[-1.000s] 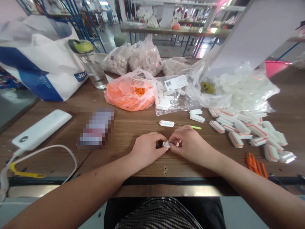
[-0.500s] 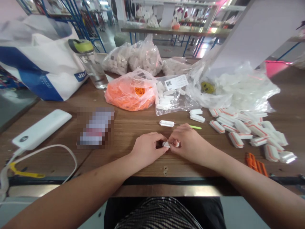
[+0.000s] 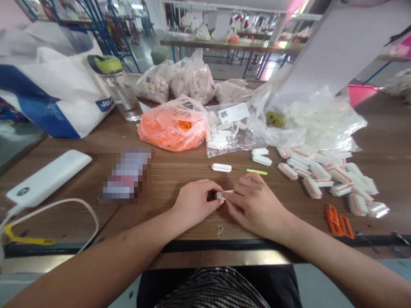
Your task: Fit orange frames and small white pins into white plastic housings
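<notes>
My left hand [image 3: 194,201] and my right hand [image 3: 255,203] meet near the front edge of the wooden table [image 3: 80,171], both pinching one small white plastic part [image 3: 221,195] between their fingertips. Just beyond the hands lies another white part on a thin tool with a green handle [image 3: 239,169]. To the right spreads a pile of white parts with orange strips [image 3: 327,175]. Two loose white parts [image 3: 261,156] lie near a clear bag of white parts [image 3: 224,132].
An orange-filled bag [image 3: 171,126], more bags of white pieces [image 3: 180,81], a water bottle [image 3: 117,87] and a white and blue bag [image 3: 54,85] stand at the back. A white power bank [image 3: 48,177] with cable lies left. Orange strips [image 3: 338,222] lie right.
Both hands have stayed together on the small white part. The right hand's fingers have flattened a little over it, and the view has tilted slightly.
</notes>
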The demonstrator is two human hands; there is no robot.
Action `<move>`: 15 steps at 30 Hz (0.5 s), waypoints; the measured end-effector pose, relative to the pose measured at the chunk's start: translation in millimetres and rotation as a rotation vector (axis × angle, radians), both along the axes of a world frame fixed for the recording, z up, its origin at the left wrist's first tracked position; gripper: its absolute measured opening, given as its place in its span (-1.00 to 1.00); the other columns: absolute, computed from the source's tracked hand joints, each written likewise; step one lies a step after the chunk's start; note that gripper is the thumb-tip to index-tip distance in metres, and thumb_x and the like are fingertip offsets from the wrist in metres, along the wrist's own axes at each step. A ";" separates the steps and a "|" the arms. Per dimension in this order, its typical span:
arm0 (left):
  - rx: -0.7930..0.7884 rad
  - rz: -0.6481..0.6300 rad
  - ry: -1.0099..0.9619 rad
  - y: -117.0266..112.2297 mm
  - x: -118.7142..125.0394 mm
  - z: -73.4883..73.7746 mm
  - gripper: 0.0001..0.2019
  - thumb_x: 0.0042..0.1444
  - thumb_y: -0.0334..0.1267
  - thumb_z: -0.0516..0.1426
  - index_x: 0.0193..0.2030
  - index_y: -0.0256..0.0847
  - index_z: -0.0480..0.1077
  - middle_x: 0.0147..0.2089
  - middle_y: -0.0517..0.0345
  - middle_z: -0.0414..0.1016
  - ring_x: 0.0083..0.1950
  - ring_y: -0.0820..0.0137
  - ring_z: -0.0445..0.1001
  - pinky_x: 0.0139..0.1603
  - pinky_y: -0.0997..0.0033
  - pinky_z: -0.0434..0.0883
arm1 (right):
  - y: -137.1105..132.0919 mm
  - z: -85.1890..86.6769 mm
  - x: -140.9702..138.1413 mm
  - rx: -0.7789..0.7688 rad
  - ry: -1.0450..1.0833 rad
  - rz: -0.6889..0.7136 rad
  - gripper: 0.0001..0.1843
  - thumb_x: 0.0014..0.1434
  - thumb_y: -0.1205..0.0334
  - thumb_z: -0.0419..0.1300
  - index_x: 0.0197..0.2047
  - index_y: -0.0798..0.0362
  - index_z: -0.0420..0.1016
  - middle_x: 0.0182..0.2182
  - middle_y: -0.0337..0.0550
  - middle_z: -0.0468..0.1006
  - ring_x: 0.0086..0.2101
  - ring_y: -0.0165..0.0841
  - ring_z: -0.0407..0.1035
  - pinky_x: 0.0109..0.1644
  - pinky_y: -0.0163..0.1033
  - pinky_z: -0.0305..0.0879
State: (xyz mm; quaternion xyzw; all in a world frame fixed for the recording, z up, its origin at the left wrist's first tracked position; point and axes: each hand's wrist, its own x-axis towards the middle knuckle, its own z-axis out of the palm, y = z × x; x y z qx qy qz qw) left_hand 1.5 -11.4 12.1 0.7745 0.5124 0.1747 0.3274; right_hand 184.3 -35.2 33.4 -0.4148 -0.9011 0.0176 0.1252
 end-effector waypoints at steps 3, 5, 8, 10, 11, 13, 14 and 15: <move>0.010 -0.003 -0.005 0.5 -0.9 -1.2 -0.85 -0.01 -0.28 0.22 -0.26 -0.03 0.55 -0.45 0.31 0.40 -0.45 0.47 0.30 -0.41 0.46 0.20 | -4.5 -4.2 -1.9 0.002 0.034 0.011 -0.72 0.19 0.32 0.05 -0.26 0.07 0.61 -0.59 -0.18 0.49 -0.44 -0.33 0.31 -0.18 -0.12 0.09; 0.009 -0.004 -0.006 0.8 -1.4 -1.3 -0.85 0.00 -0.27 0.22 -0.26 -0.03 0.55 -0.46 0.30 0.39 -0.45 0.47 0.30 -0.42 0.46 0.19 | -2.2 -0.3 3.2 -0.030 0.099 0.006 -0.74 0.20 0.29 0.06 -0.26 0.04 0.60 -0.58 -0.19 0.49 -0.46 -0.34 0.32 -0.20 -0.13 0.13; -0.001 0.006 0.011 1.1 -1.6 -0.1 -0.86 0.00 -0.25 0.22 -0.26 -0.04 0.55 -0.47 0.30 0.37 -0.46 0.47 0.29 -0.41 0.46 0.20 | 23.4 15.7 28.3 -0.064 0.287 -0.124 -0.74 0.21 0.22 0.06 -0.37 0.02 0.57 -0.49 -0.18 0.55 -0.43 -0.36 0.37 -0.23 -0.19 0.21; -0.009 0.010 0.020 1.2 -1.3 0.9 -0.86 -0.01 -0.24 0.22 -0.27 -0.04 0.55 -0.48 0.30 0.36 -0.46 0.47 0.28 -0.39 0.46 0.21 | 59.6 28.1 56.0 -0.006 0.400 -0.398 -0.74 0.20 0.17 0.08 -0.39 0.04 0.55 -0.40 -0.14 0.58 -0.36 -0.32 0.41 -0.25 -0.23 0.26; -0.011 0.011 0.018 1.3 -1.2 1.2 -0.86 -0.01 -0.24 0.22 -0.27 -0.04 0.54 -0.48 0.31 0.36 -0.47 0.47 0.28 -0.38 0.45 0.21 | 82.2 33.0 71.4 0.021 0.397 -0.543 -0.75 0.18 0.15 0.10 -0.39 0.05 0.55 -0.40 -0.13 0.59 -0.36 -0.29 0.43 -0.28 -0.24 0.27; -0.014 0.016 0.009 1.6 -1.2 0.9 -0.86 -0.01 -0.24 0.22 -0.27 -0.04 0.54 -0.48 0.30 0.36 -0.47 0.47 0.27 -0.37 0.44 0.21 | 130.5 37.9 100.7 0.009 0.320 -0.775 -0.75 0.15 0.17 0.11 -0.31 0.10 0.58 -0.40 -0.09 0.58 -0.36 -0.25 0.43 -0.31 -0.24 0.28; -0.014 0.020 0.004 1.9 -1.3 0.3 -0.86 -0.01 -0.24 0.22 -0.27 -0.04 0.54 -0.48 0.30 0.36 -0.47 0.47 0.27 -0.37 0.44 0.21 | 153.2 37.6 112.9 -0.041 0.274 -0.839 -0.74 0.15 0.18 0.11 -0.26 0.13 0.59 -0.40 -0.08 0.58 -0.37 -0.25 0.44 -0.33 -0.25 0.28; -0.013 0.026 -0.001 2.1 -1.6 -0.4 -0.86 -0.02 -0.24 0.22 -0.27 -0.05 0.54 -0.48 0.30 0.37 -0.47 0.47 0.27 -0.37 0.44 0.21 | 173.3 35.8 122.9 -0.086 0.226 -0.852 -0.72 0.15 0.20 0.11 -0.23 0.15 0.59 -0.40 -0.08 0.58 -0.38 -0.25 0.44 -0.35 -0.26 0.29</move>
